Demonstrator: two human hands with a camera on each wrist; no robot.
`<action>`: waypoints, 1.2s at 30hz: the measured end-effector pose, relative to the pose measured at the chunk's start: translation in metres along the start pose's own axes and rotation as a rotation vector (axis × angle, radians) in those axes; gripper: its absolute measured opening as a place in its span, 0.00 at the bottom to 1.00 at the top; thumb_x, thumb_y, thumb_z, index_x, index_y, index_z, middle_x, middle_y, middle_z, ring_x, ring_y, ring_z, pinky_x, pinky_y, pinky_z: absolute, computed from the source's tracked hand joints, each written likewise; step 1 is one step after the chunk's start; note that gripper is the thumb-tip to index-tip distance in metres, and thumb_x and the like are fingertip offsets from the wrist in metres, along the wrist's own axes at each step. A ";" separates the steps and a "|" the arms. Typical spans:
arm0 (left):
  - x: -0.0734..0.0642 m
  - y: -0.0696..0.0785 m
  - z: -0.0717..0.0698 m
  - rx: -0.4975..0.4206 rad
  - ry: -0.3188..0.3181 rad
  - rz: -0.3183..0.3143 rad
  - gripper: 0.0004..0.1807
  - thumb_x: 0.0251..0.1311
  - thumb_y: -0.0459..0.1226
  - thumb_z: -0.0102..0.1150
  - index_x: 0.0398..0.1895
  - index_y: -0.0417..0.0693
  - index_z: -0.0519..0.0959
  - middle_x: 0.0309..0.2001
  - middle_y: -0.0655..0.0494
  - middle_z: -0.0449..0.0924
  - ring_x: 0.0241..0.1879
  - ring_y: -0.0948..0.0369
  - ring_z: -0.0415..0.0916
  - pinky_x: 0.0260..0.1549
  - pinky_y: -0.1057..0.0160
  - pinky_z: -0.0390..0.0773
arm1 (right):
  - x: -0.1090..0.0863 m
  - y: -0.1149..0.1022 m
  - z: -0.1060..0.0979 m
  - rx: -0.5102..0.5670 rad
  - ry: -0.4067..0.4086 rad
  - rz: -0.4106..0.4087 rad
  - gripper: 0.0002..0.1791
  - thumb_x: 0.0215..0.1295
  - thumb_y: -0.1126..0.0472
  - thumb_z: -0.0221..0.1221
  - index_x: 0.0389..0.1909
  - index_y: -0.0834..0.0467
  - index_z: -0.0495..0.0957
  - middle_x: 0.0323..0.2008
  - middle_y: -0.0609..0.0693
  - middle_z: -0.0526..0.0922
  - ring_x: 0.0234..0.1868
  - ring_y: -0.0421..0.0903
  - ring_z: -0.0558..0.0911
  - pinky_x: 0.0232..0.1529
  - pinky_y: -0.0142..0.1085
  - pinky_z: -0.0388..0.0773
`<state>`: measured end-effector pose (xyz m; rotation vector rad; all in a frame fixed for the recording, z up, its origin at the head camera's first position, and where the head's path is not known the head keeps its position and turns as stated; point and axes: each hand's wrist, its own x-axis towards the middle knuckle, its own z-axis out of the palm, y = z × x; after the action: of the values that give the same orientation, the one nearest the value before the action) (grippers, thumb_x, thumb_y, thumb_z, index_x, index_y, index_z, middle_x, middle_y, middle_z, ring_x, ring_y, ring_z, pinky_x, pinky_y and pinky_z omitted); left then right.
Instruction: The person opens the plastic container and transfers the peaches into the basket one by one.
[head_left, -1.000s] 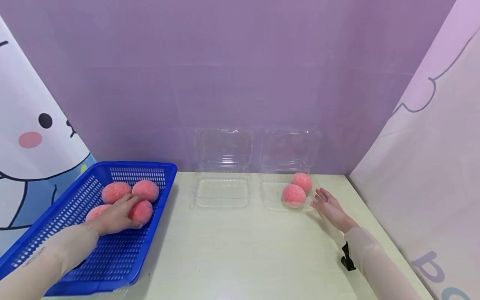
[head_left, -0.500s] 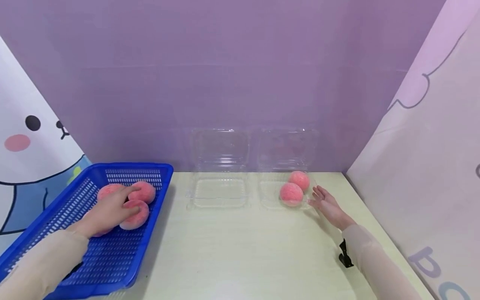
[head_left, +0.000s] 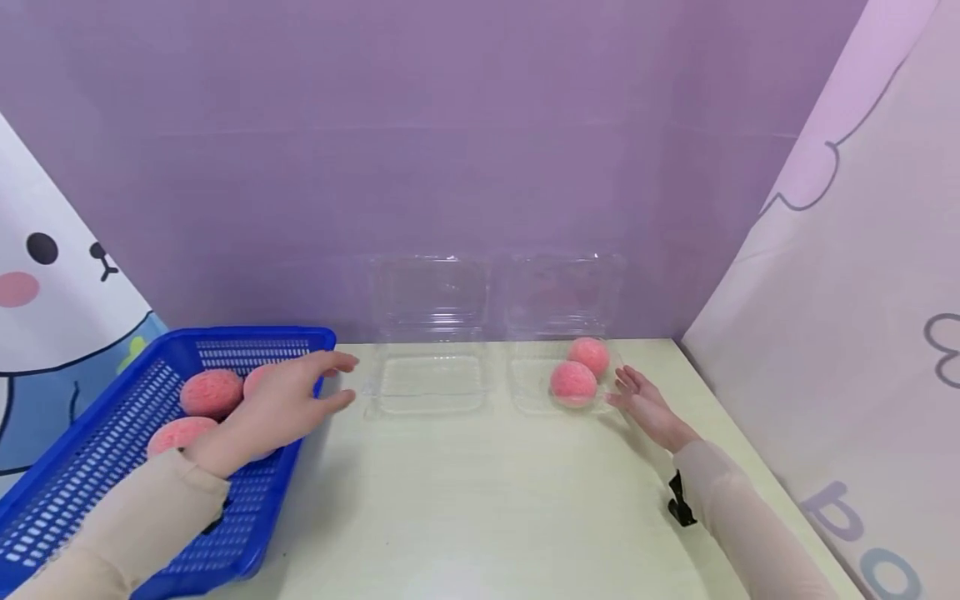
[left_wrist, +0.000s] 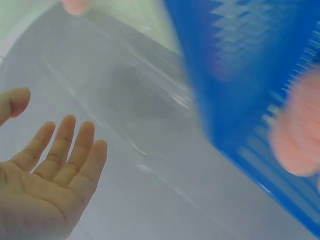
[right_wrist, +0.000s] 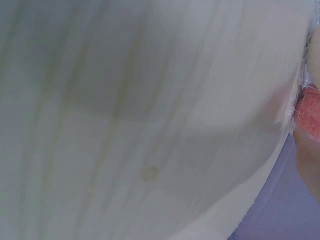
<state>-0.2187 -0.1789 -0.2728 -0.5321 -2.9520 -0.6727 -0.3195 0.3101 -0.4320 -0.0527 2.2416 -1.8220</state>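
My left hand [head_left: 281, 408] hovers over the right rim of the blue basket [head_left: 247, 332], its thumb and fingers spread and pointing right. In the left wrist view the palm of that left hand [left_wrist: 55, 195] shows bare. Below and behind it, fuzzy pink peaches [head_left: 212, 393] lie in the basket, some partly hidden by the hand. My right hand [head_left: 648, 412] is at the right side of an open clear plastic clamshell box [head_left: 534, 379], fingers extended by its edge. Two peaches [head_left: 573, 383] sit together in that box's right half.
A second open clear clamshell box [head_left: 431, 383] stands left of the first, its lid raised against the purple backdrop [head_left: 480, 167]. The pale table [head_left: 450, 500] spreads in front of both. A white printed curtain [head_left: 840, 333] borders the right side.
My left hand has lifted from among the basket's peaches and moved right with fingers spread, nothing in it. The right hand stays beside the box. The head view has turned slightly right.
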 end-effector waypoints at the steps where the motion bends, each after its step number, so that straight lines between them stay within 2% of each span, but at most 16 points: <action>1: 0.003 0.006 0.002 -0.009 0.000 0.016 0.21 0.58 0.41 0.57 0.54 0.45 0.74 0.51 0.48 0.78 0.49 0.50 0.75 0.43 0.49 0.77 | 0.000 0.000 0.001 0.004 -0.001 0.000 0.47 0.63 0.66 0.52 0.69 0.66 0.26 0.71 0.63 0.34 0.71 0.60 0.40 0.69 0.51 0.46; 5: 0.020 0.029 0.017 -0.022 -0.028 0.102 0.20 0.57 0.41 0.59 0.53 0.46 0.75 0.49 0.52 0.79 0.48 0.53 0.76 0.43 0.52 0.78 | 0.000 -0.002 0.004 0.008 0.000 0.016 0.47 0.63 0.66 0.52 0.69 0.65 0.26 0.71 0.63 0.34 0.71 0.59 0.40 0.69 0.51 0.45; 10: 0.048 0.054 0.040 0.023 -0.083 0.259 0.19 0.56 0.40 0.58 0.52 0.46 0.75 0.48 0.54 0.80 0.47 0.56 0.76 0.46 0.55 0.76 | 0.000 -0.003 0.004 0.013 0.008 0.018 0.47 0.63 0.66 0.51 0.69 0.66 0.26 0.71 0.63 0.34 0.71 0.59 0.39 0.69 0.50 0.45; 14: 0.073 0.069 0.061 0.038 -0.224 0.365 0.19 0.57 0.40 0.56 0.52 0.46 0.75 0.51 0.56 0.77 0.51 0.57 0.74 0.51 0.57 0.73 | 0.001 -0.002 0.003 0.013 0.011 0.013 0.46 0.64 0.67 0.51 0.68 0.66 0.25 0.71 0.63 0.34 0.71 0.60 0.39 0.69 0.51 0.44; 16: 0.085 0.075 0.072 0.040 -0.301 0.396 0.20 0.57 0.39 0.56 0.54 0.48 0.74 0.53 0.57 0.76 0.54 0.58 0.72 0.54 0.57 0.71 | 0.001 -0.001 0.002 0.010 0.011 0.012 0.46 0.64 0.66 0.51 0.69 0.66 0.25 0.71 0.63 0.34 0.71 0.60 0.40 0.69 0.51 0.45; 18: 0.096 0.081 0.084 0.043 -0.356 0.409 0.21 0.56 0.39 0.56 0.55 0.49 0.74 0.55 0.57 0.74 0.57 0.58 0.70 0.57 0.58 0.69 | 0.001 0.001 0.001 0.003 0.006 0.012 0.47 0.64 0.66 0.51 0.69 0.65 0.26 0.71 0.62 0.34 0.71 0.60 0.40 0.69 0.51 0.44; 21: 0.114 0.089 0.103 0.058 -0.379 0.418 0.23 0.56 0.38 0.57 0.57 0.51 0.72 0.57 0.58 0.73 0.59 0.59 0.68 0.58 0.59 0.68 | 0.001 0.003 -0.001 -0.010 0.003 0.012 0.46 0.64 0.65 0.51 0.69 0.65 0.26 0.71 0.62 0.34 0.71 0.60 0.40 0.69 0.51 0.45; 26: 0.139 0.100 0.136 0.048 -0.376 0.422 0.26 0.56 0.39 0.58 0.60 0.51 0.70 0.59 0.57 0.71 0.61 0.59 0.66 0.61 0.59 0.65 | 0.000 0.003 -0.001 -0.015 0.010 0.015 0.45 0.65 0.66 0.49 0.69 0.64 0.26 0.71 0.62 0.35 0.71 0.60 0.40 0.69 0.51 0.45; 31: 0.154 0.103 0.170 0.004 -0.378 0.391 0.28 0.56 0.41 0.58 0.62 0.50 0.68 0.61 0.56 0.68 0.63 0.57 0.62 0.63 0.59 0.62 | -0.003 0.003 0.001 -0.015 0.010 0.024 0.45 0.64 0.66 0.50 0.69 0.65 0.27 0.71 0.62 0.35 0.71 0.60 0.40 0.69 0.51 0.46; 36: 0.170 0.111 0.187 -0.031 -0.337 0.366 0.28 0.56 0.42 0.59 0.61 0.49 0.68 0.61 0.54 0.68 0.62 0.58 0.64 0.62 0.60 0.64 | 0.001 0.001 0.001 -0.044 0.001 0.016 0.45 0.65 0.65 0.50 0.69 0.65 0.27 0.71 0.62 0.35 0.71 0.59 0.41 0.68 0.51 0.48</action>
<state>-0.3374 0.0493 -0.3721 -1.2622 -3.0067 -0.6393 -0.3203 0.3095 -0.4334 -0.0417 2.2762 -1.7649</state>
